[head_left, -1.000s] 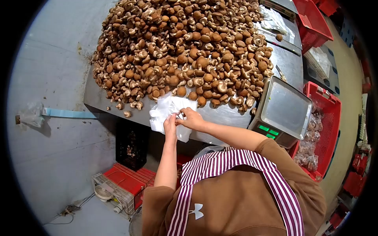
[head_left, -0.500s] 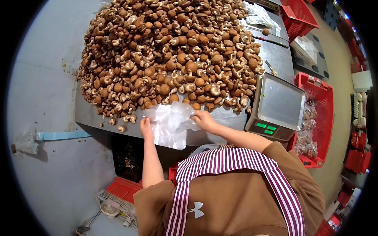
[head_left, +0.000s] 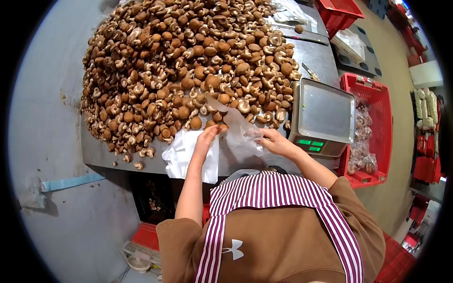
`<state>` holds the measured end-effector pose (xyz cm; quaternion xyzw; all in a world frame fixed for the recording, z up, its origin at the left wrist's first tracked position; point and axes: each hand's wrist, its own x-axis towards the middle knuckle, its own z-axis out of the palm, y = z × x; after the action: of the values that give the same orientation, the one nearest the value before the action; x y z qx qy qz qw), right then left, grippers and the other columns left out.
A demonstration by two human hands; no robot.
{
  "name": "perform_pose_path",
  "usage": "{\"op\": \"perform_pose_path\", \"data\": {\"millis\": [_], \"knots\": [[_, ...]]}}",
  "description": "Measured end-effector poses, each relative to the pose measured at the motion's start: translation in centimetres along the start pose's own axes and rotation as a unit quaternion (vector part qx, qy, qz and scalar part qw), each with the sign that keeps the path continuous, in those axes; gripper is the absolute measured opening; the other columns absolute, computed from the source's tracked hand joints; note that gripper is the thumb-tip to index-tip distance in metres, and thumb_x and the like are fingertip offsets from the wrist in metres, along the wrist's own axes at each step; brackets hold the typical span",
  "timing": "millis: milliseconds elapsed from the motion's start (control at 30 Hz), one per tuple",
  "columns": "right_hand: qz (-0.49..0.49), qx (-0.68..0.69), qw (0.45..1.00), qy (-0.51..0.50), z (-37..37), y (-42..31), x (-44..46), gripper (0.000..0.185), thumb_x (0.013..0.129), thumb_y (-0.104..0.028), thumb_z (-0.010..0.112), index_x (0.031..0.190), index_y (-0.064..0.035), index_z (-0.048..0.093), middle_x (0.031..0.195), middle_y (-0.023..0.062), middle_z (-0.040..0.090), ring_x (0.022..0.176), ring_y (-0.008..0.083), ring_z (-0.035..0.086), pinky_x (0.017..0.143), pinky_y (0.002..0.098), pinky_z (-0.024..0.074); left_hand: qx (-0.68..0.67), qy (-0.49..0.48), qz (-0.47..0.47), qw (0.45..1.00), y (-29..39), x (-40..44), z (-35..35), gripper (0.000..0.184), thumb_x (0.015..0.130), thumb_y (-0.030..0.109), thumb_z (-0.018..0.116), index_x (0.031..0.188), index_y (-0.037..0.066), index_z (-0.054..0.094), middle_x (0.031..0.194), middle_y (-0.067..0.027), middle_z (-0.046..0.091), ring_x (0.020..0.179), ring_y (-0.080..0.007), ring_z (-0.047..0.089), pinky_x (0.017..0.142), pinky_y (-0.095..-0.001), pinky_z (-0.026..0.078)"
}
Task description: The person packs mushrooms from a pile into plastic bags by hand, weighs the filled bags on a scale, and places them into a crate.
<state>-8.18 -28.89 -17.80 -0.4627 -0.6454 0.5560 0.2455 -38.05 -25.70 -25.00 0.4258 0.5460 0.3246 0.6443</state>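
Note:
My left hand (head_left: 206, 140) is closed at the near edge of the metal table (head_left: 108, 159), beside a stack of white plastic bags (head_left: 181, 155); its fingertips pinch something I cannot make out. To its right, my right hand (head_left: 273, 141) grips the side of a thin clear bag (head_left: 240, 132), which hangs open and loose between the hands. A large heap of brown mushrooms (head_left: 165, 61) lies just beyond both hands.
A scale (head_left: 327, 111) with a green display stands to the right. Past it a red crate (head_left: 377, 108) holds bagged mushrooms (head_left: 362, 141). A knife (head_left: 309, 70), more bags (head_left: 288, 12) and another red crate (head_left: 337, 14) are farther back.
The hands first drew a bag wide over the stack. Now the clear bag has come apart from the white stack and moved right with my right hand. The view has shifted as well.

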Motion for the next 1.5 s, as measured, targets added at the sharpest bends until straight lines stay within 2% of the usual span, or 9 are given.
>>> {"op": "perform_pose_path", "data": {"millis": [233,300,467,633,733,800,900,1100,1500], "knots": [[0.006,0.103,0.994,-0.036,-2.7,0.7,-1.5,0.032,0.097,-0.013,0.057,0.128,-0.0115,0.064,0.113,0.0052,0.069,0.095,0.0141,0.059,0.087,0.0293,0.0475,-0.147,-0.122,-0.043,0.981,0.1,2.5,5.4,0.05,0.099,0.042,0.057,0.13,0.003,0.059,0.126,-0.0068,0.063,0.118,-0.0154,0.055,0.101,-0.0339,0.04],[0.124,0.122,0.982,-0.068,-3.8,1.1,-1.3,0.031,0.097,-0.01,0.058,0.128,-0.0086,0.065,0.12,0.0019,0.066,0.105,0.0111,0.057,0.091,0.0272,0.0469,-0.198,-0.12,-0.041,0.972,-0.1,3.2,6.1,0.04,0.097,0.036,0.061,0.122,0.005,0.063,0.118,-0.0045,0.065,0.11,-0.0131,0.057,0.098,-0.0323,0.042],[0.125,0.124,0.984,-0.035,-5.9,1.9,-1.3,0.025,0.096,-0.014,0.059,0.119,-0.0082,0.067,0.086,-0.0067,0.057,0.077,0.0041,0.047,0.066,0.0225,0.0407,-0.167,-0.129,-0.04,0.977,0.4,4.0,6.2,0.02,0.094,0.022,0.065,0.106,0.007,0.068,0.103,-0.0009,0.068,0.096,-0.0107,0.059,0.092,-0.0276,0.043],[0.146,0.132,0.98,0.017,-8.9,3.3,-0.4,0.028,0.094,-0.017,0.06,0.118,-0.0037,0.063,0.088,-0.0037,0.059,0.08,0.0083,0.052,0.071,0.027,0.0448,-0.033,-0.169,-0.001,0.985,1.7,3.6,6.2,0.013,0.092,0.012,0.066,0.103,0.006,0.067,0.094,0.0012,0.068,0.09,-0.0098,0.061,0.082,-0.0236,0.046],[0.044,0.085,0.986,0.137,-9.2,3.8,0.9,0.029,0.092,-0.017,0.062,0.117,-0.0012,0.062,0.093,0.0029,0.063,0.086,0.0159,0.06,0.076,0.0325,0.0483,-0.051,-0.121,0.005,0.991,-0.8,4.9,6.7,0.012,0.091,0.011,0.067,0.1,0.003,0.066,0.089,-0.0014,0.067,0.082,-0.011,0.062,0.079,-0.0258,0.048],[-0.035,-0.214,0.896,0.387,-9.9,3.2,1.8,0.027,0.091,-0.013,0.061,0.114,0.0005,0.062,0.098,0.0106,0.065,0.092,0.025,0.063,0.082,0.0368,0.0499,-0.1,-0.054,-0.005,0.994,-1.7,5.4,7.3,0.011,0.091,0.012,0.068,0.097,0.002,0.066,0.085,-0.0035,0.067,0.07,-0.0117,0.062,0.069,-0.0273,0.052],[-0.08,-0.185,0.884,0.423,-10.1,-1.8,1.1,0.022,0.091,-0.009,0.059,0.111,0.0003,0.063,0.099,0.0147,0.064,0.091,0.029,0.064,0.081,0.0366,0.0511,-0.06,-0.04,-0.024,0.997,-2.4,5.5,7.4,0.012,0.092,0.012,0.067,0.098,0.002,0.065,0.084,-0.0045,0.067,0.067,-0.0121,0.062,0.064,-0.0261,0.053],[-0.059,-0.136,0.96,0.24,-3.9,-2.3,0.4,0.016,0.092,-0.007,0.061,0.106,0.0003,0.066,0.093,0.0131,0.067,0.082,0.0216,0.065,0.072,0.0325,0.0512,-0.156,-0.013,-0.036,0.987,0.4,3.4,11.1,0.011,0.092,0.013,0.068,0.089,0.004,0.063,0.075,-0.0019,0.061,0.059,-0.0106,0.058,0.059,-0.0261,0.053],[0.096,0.09,0.978,0.162,1.1,0.5,-1.4,0.022,0.093,-0.02,0.066,0.103,-0.0005,0.063,0.089,0.0087,0.065,0.08,0.0146,0.062,0.071,0.0295,0.0504,-0.173,-0.051,-0.041,0.983,3.5,-1.1,13.7,0.029,0.088,0.028,0.076,0.085,0.001,0.065,0.067,-0.0058,0.063,0.046,-0.0129,0.056,0.038,-0.0239,0.045]]}}
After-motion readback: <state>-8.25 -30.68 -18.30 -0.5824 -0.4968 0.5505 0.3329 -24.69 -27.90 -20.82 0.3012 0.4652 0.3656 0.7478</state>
